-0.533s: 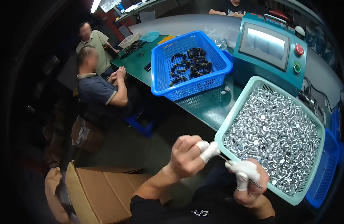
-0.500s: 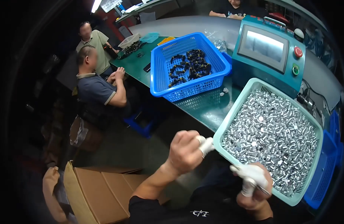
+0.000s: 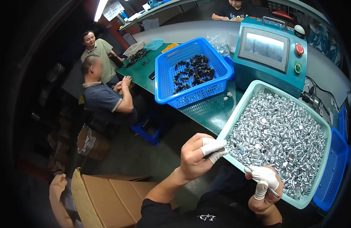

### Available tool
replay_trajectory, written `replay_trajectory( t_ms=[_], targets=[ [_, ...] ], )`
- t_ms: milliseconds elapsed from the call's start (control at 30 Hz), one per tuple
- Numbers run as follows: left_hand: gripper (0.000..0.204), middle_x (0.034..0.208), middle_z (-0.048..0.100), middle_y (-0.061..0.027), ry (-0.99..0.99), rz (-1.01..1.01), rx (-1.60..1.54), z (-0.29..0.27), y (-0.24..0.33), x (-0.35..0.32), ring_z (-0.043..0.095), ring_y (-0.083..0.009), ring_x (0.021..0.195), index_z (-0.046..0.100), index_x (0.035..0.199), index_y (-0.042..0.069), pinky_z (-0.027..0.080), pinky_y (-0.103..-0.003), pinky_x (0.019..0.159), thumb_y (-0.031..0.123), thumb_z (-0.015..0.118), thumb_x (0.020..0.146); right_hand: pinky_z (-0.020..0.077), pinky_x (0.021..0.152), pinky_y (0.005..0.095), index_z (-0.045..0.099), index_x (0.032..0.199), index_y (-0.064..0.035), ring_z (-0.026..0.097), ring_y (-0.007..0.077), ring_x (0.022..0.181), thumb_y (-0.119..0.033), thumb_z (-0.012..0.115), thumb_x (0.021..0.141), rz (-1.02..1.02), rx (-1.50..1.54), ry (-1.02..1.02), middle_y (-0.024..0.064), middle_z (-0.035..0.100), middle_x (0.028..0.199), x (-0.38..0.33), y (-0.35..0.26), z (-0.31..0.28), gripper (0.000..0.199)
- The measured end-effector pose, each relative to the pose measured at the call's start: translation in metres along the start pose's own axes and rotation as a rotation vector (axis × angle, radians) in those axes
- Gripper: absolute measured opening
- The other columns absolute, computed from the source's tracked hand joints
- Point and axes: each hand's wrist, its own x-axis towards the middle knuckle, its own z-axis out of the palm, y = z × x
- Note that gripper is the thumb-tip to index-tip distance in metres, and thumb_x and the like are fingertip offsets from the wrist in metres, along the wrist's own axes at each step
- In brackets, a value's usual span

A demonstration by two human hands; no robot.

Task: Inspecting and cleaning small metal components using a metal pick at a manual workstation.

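My left hand, with white finger cots on thumb and forefinger, pinches a small dark metallic piece beside the near left rim of a pale green basket. Most of that piece is hidden by the fingertips. My right hand, also in white finger cots, grips a slim silver metal tool. Its thin tip points up and left toward my left hand; I cannot tell its exact kind. Heaped silver metal cylinders fill the pale green basket just beyond both hands.
A blue basket with black bundled parts stands on the green table. Behind the green basket is a teal machine with a screen. Blue trays lie at right, cardboard at lower left. Two people are at left, another at the back.
My left hand has moved slightly right and its fingertips now show a small piece. The tool in my right hand has swung so its tip shows, pointing toward the left hand.
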Motion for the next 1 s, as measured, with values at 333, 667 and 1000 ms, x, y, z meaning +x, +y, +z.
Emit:
replay_trajectory(
  t_ms=[333, 667, 1000],
  targets=[
    [0.037, 0.076, 0.059, -0.0049, -0.056, 0.007, 0.024, 0.005, 0.007, 0.015, 0.054, -0.0161, 0.069, 0.068, 0.098, 0.002, 0.044, -0.025, 0.060, 0.003, 0.085, 0.066, 0.0543, 0.057, 0.0316, 0.066, 0.099, 0.0066, 0.066, 0.0271, 0.067, -0.004, 0.061, 0.086, -0.071, 0.117, -0.042, 0.0228, 0.068, 0.093, 0.010, 0.009, -0.019, 0.017],
    [0.040, 0.084, 0.066, -0.0039, -0.059, -0.144, -0.121, 0.022, 0.003, 0.012, 0.053, -0.0166, 0.073, 0.069, 0.099, 0.006, 0.044, -0.026, 0.063, -0.001, 0.084, 0.063, 0.0572, 0.071, 0.0341, 0.059, 0.107, 0.0010, 0.068, 0.0289, 0.088, -0.018, 0.061, 0.094, 0.150, 0.155, -0.190, 0.0267, 0.063, 0.108, 0.009, 0.004, -0.019, 0.023],
    [0.040, 0.080, 0.063, -0.0027, -0.019, -0.140, -0.118, 0.020, 0.004, 0.008, 0.051, -0.0156, 0.070, 0.069, 0.098, 0.006, 0.041, -0.026, 0.060, 0.000, 0.085, 0.062, 0.0512, 0.045, 0.0240, 0.071, 0.092, 0.0016, 0.066, 0.0201, 0.065, -0.011, 0.075, 0.072, 0.000, 0.083, 0.077, 0.0209, 0.068, 0.093, 0.008, 0.011, -0.002, 0.024]
  ],
)
